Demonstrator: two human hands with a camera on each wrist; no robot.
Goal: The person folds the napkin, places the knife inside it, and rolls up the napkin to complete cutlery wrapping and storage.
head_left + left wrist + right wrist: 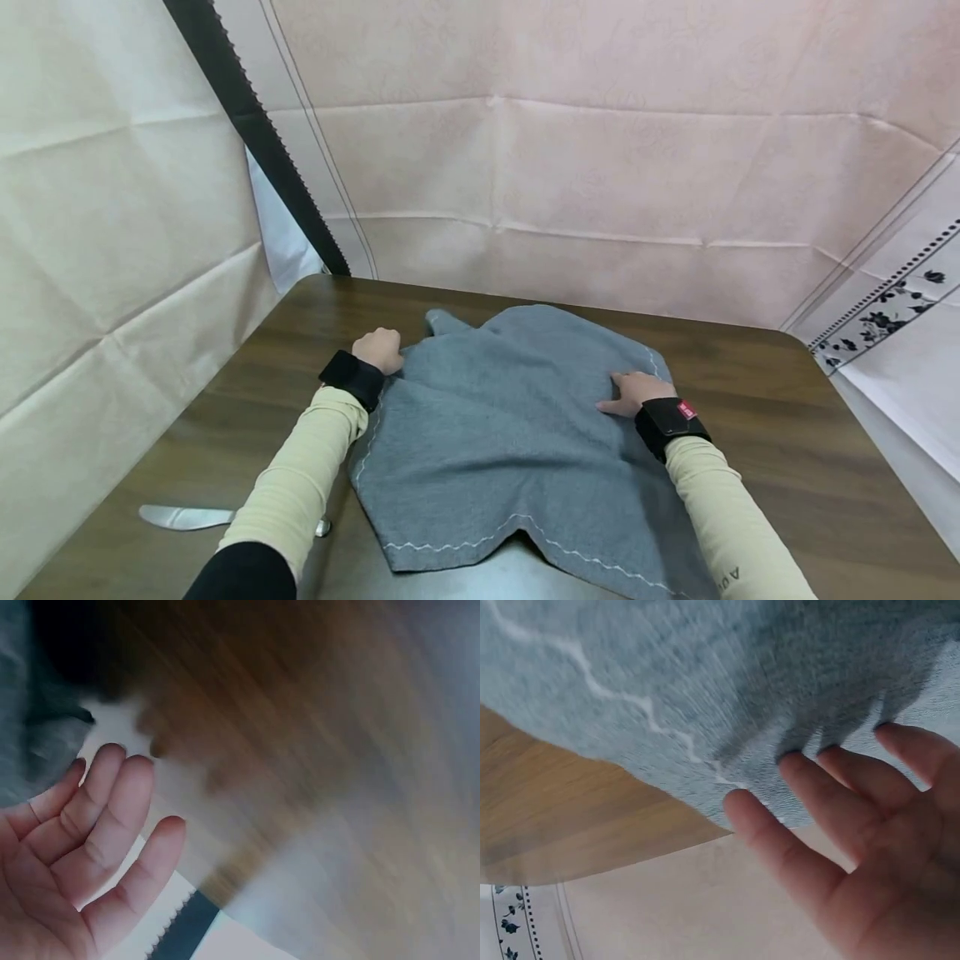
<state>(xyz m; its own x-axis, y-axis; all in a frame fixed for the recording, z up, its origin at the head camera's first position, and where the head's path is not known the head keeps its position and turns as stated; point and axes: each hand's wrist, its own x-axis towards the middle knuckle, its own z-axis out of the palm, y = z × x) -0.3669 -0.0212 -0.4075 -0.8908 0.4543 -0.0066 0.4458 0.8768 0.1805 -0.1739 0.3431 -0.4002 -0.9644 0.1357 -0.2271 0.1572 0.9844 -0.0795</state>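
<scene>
A blue-grey cloth (517, 417) with white wavy stitching along its edges lies rumpled over the table, its far left corner bunched up. At its left edge is my left hand (380, 350). In the left wrist view the fingers of that hand (97, 832) are slightly bent beside a fold of the cloth (56, 750), gripping nothing I can see. My right hand (637, 393) rests on the right part of the cloth with fingers spread. The right wrist view shows its fingertips (791, 759) touching the fabric near the stitched edge.
A table knife (183, 517) lies on the brown wooden table (757, 400) at the left, partly hidden under my left forearm. A shiny grey surface (480, 579) shows below the cloth's near edge. Pale hanging sheets (600, 183) enclose the table's back and sides.
</scene>
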